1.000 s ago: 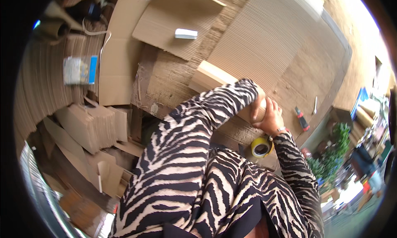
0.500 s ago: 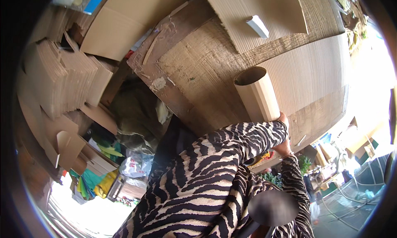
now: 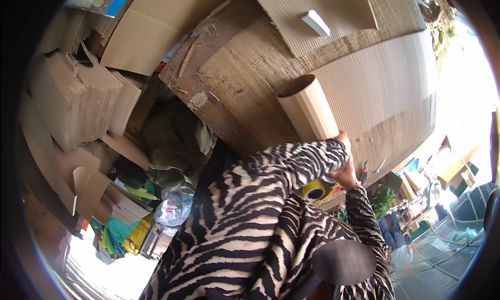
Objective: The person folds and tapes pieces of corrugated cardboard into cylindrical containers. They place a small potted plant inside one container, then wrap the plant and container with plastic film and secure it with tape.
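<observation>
A tan cardboard roll (image 3: 311,112) lies on the worn wooden table, its dark hollow end facing away from me. A ribbed corrugated cardboard sheet (image 3: 383,78) spreads flat from the roll's right side; where they meet, I cannot tell if they are one piece. My left hand (image 3: 342,138) is at the roll's near right end, gripping it, with most of its fingers hidden by the zebra-striped sleeve. Just below, my right hand (image 3: 346,174) closes on the same near end, its fingertips partly covered by the left sleeve.
Another corrugated sheet (image 3: 338,8) lies at the far side with a small white block (image 3: 315,23) on it. A yellow tape roll (image 3: 314,191) and a red-and-black tool (image 3: 364,170) are near my right hand. Stacked cardboard (image 3: 78,102) stands left of the wooden table (image 3: 245,65).
The roll and both hands have shifted slightly left. The yellow tape roll and the red-and-black tool have come into clearer sight. The whole view has shifted a little.
</observation>
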Motion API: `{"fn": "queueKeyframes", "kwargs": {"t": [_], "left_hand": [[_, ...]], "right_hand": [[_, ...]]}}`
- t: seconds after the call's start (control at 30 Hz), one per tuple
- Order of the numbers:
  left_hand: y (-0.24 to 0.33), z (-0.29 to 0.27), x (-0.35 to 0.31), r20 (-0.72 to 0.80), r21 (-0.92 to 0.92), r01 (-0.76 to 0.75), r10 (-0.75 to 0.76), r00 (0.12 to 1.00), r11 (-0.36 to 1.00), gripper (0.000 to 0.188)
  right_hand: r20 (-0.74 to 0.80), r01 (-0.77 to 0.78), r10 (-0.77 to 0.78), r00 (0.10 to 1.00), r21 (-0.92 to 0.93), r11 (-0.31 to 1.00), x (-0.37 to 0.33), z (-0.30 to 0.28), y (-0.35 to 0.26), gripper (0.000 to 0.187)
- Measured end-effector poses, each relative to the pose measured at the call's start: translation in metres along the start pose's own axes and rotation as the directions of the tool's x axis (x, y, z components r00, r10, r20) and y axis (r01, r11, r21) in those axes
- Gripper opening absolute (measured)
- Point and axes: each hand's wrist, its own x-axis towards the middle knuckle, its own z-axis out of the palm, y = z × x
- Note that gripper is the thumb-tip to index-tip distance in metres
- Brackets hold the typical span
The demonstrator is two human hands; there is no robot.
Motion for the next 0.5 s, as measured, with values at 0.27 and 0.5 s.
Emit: {"fn": "queueKeyframes", "kwargs": {"t": [0.27,0.5], "left_hand": [[0.01,0.033,-0.045,-0.519,0.197,0.03,0.078,0.851,0.98,0.045],[0.013,0.036,-0.054,-0.171,0.485,0.046,0.044,0.984,0.873,0.094]], "right_hand": [[-0.148,0.054,-0.12,0.982,-0.388,0.92,0.003,0.005,-0.019,0.094],[-0.498,0.167,-0.051,0.866,0.192,0.967,-0.044,-0.032,0.071,0.067]]}}
